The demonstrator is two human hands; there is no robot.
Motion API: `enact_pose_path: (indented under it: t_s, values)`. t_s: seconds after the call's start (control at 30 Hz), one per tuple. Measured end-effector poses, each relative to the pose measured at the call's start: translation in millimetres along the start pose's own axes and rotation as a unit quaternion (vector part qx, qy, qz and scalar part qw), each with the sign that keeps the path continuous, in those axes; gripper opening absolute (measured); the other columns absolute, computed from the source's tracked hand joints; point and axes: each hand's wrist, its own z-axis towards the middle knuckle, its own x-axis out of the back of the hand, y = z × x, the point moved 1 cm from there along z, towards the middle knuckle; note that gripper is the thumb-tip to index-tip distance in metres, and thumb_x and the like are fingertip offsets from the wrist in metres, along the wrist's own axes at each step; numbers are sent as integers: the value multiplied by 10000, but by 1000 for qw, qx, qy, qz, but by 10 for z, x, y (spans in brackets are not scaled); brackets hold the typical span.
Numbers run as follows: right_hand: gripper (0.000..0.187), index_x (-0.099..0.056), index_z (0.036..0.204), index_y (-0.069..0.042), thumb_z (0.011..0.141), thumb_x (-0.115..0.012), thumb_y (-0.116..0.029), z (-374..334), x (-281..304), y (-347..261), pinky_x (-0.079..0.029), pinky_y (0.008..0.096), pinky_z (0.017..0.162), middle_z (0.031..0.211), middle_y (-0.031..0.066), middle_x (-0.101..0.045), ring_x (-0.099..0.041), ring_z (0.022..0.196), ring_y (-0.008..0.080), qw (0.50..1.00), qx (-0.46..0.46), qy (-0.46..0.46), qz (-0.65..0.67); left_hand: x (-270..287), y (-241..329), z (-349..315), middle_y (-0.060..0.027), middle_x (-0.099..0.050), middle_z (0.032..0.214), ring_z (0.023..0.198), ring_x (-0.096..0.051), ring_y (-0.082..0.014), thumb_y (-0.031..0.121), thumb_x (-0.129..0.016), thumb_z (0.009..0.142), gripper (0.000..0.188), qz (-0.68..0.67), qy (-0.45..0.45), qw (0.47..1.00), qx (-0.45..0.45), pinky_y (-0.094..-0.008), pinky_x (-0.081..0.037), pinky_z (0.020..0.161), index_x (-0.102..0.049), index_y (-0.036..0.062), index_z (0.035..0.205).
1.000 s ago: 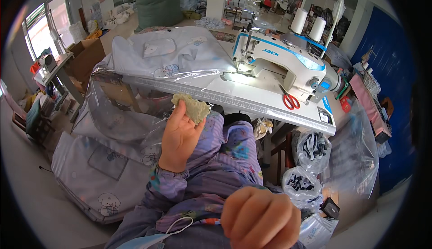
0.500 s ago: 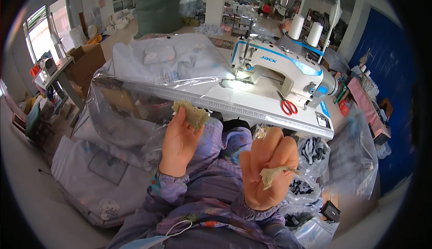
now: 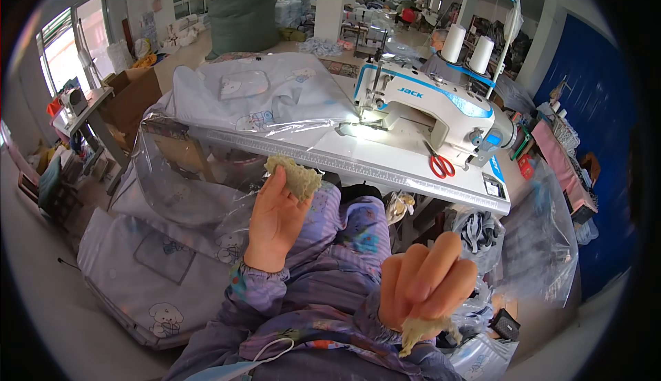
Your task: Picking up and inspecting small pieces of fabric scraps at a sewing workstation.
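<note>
My left hand [image 3: 272, 229] is raised in front of the table edge, its fingers closed on a ragged flat piece [image 3: 297, 178]. That piece is pale green-tan and looks like torn flatbread. Lower down at the right, my right hand [image 3: 428, 279] has its fingers curled over a smaller ragged piece [image 3: 417, 331] of the same look, which hangs below the fingers. Both hands are above my lap, apart from each other and from the table. A white sewing machine [image 3: 430, 102] with blue trim stands beyond them, its lamp lit. Red-handled scissors [image 3: 441, 166] lie beside it.
White printed fabric [image 3: 206, 98] with clear plastic covers the table's left part and hangs down. Clear bags [image 3: 478, 233] of dark and light strips stand at the right below the table [image 3: 413, 181]. Two white thread cones [image 3: 453, 42] rise behind the machine. A person [image 3: 438, 40] is beyond.
My right hand has moved down and slightly right, turning so the small piece now hangs beneath its fingers. My left hand and its piece have barely moved.
</note>
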Motion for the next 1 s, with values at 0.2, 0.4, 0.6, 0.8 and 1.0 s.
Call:
enact_pose_path:
  t_s: [0.2, 0.4, 0.6, 0.8, 1.0]
  values:
    - [106, -565, 809, -5, 885, -634, 19, -2, 77, -6, -519, 284, 565, 978, 141, -495, -545, 637, 183, 995, 26, -99, 5, -27, 17, -18, 12, -624, 1159, 1118, -559, -190, 255, -558, 988, 214, 11, -9, 1000, 2, -415, -388, 1017, -585, 151, 1172]
    - [114, -575, 822, -14, 857, -680, 14, -27, 70, -25, -524, 272, 550, 1000, 132, -500, -570, 689, 171, 994, 19, -111, 12, -55, 6, -37, 13, -604, 1190, 1152, -533, -196, 257, -541, 996, 219, 22, -19, 1000, -3, -420, -355, 1040, -572, 156, 1188]
    - [124, -600, 831, -26, 827, -719, 7, 13, 47, -82, -531, 261, 589, 1012, 111, -512, -580, 705, 165, 985, 26, -171, -14, -73, -6, -60, 10, -570, 1240, 1186, -505, -200, 256, -516, 1008, 234, 55, -40, 998, 1, -434, -321, 1065, -543, 163, 1221]
    - [113, -621, 808, -18, 817, -730, 12, 27, 31, -68, -535, 269, 602, 1007, 114, -523, -586, 718, 167, 985, 35, -167, -27, -104, -5, -54, -33, -557, 1248, 1207, -501, -182, 162, -528, 1000, 261, 15, -49, 999, -1, -401, -369, 1069, -534, 77, 1247]
    - [105, -636, 824, -11, 807, -731, 30, 24, 13, -69, -534, 270, 600, 1014, 119, -530, -600, 744, 176, 983, 35, -176, -27, -103, -3, -54, -33, -557, 1254, 1214, -499, -182, 151, -529, 997, 263, 21, -57, 998, -7, -405, -366, 1075, -537, 77, 1249]
